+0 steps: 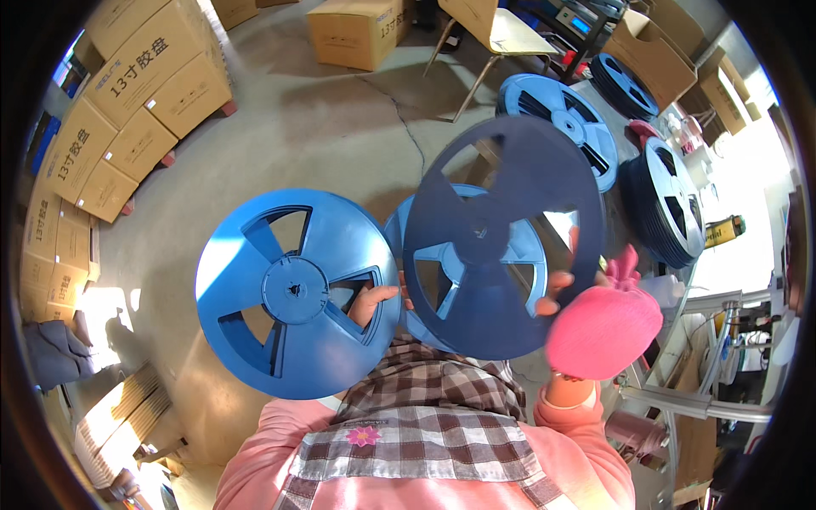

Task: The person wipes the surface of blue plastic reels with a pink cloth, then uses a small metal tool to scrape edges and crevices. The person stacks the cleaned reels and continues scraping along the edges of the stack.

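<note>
A bright blue plastic reel (327, 353), round with three large cut-outs, is tilted in front of me on the left. My left hand (367, 306) is closed on it, its thumb showing through the right cut-out. To its right stands a dark navy reel flange (544, 178) of the same pattern. My right hand (603, 327), in a pink knitted glove with bare fingertips showing, grips its right rim. Another blue reel (518, 242) is partly hidden behind the navy flange and shows through its openings. What supports that reel is hidden.
Stacked cardboard boxes (140, 76) line the left, with another box (353, 34) on the floor ahead. A chair (501, 38) stands at the back. Blue reels (561, 119) and a dark reel stack (663, 204) lie on the right. A metal frame (705, 404) is near my right elbow.
</note>
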Motion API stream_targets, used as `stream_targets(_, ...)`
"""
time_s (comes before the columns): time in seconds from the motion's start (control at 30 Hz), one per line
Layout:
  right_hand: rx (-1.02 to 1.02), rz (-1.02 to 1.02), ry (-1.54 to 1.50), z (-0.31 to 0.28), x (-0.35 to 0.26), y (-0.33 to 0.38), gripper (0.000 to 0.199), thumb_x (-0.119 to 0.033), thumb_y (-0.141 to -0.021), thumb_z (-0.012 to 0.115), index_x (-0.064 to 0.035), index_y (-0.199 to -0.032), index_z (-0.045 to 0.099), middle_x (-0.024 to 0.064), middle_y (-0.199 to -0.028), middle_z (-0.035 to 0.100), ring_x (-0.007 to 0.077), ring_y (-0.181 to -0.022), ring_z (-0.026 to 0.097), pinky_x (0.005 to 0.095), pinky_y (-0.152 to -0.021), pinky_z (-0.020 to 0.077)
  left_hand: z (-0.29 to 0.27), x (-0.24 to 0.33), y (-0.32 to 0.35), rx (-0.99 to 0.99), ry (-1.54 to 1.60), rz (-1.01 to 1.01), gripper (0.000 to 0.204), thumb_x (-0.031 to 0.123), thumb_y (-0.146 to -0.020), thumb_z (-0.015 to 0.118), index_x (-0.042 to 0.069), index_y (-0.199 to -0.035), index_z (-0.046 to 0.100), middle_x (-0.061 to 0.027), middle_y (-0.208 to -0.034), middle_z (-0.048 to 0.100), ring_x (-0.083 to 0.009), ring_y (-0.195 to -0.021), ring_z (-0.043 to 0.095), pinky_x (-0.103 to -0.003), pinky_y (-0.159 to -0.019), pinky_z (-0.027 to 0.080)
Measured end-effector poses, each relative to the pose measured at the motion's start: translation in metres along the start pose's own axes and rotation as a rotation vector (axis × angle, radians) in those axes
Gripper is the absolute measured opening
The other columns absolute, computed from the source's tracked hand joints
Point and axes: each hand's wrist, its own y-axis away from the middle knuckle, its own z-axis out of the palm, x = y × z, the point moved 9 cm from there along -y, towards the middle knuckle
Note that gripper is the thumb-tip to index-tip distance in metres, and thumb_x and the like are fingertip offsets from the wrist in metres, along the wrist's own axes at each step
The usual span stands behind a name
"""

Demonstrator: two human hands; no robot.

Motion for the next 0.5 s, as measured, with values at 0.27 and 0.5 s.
stream_targets(0.27, -0.079, 0.444, -0.492, 0.027, 0.194, -0.06, 0.021, -0.013, -0.09, 0.055, 0.0035, -0.103, 0.057, 0.0194, -0.152, 0.037, 0.0248, -0.137, 0.041, 0.0371, -0.114, 0.0321, 0.028, 0.013, -0.006, -0.24, 0.089, -0.111, 0.027, 0.018, -0.091, 0.058, 0.001, -0.111, 0.053, -0.0106, -0.093, 0.06, -0.0212, -0.081, 0.059, -0.033, -0.078, 0.048)
stream_targets(0.5, 0.209, 0.062, 1.421, -0.089, 0.112, -0.013, 0.02, -0.012, -0.087, 0.065, -0.0043, -0.105, 0.06, 0.0141, -0.125, 0.06, 0.0251, -0.122, 0.057, 0.0399, -0.103, 0.0448, 0.031, 0.01, 0.002, -0.291, 0.122, -0.087, 0.021, 0.023, -0.095, 0.058, 0.004, -0.095, 0.048, -0.0051, -0.085, 0.051, -0.015, -0.078, 0.051, -0.029, -0.075, 0.043)
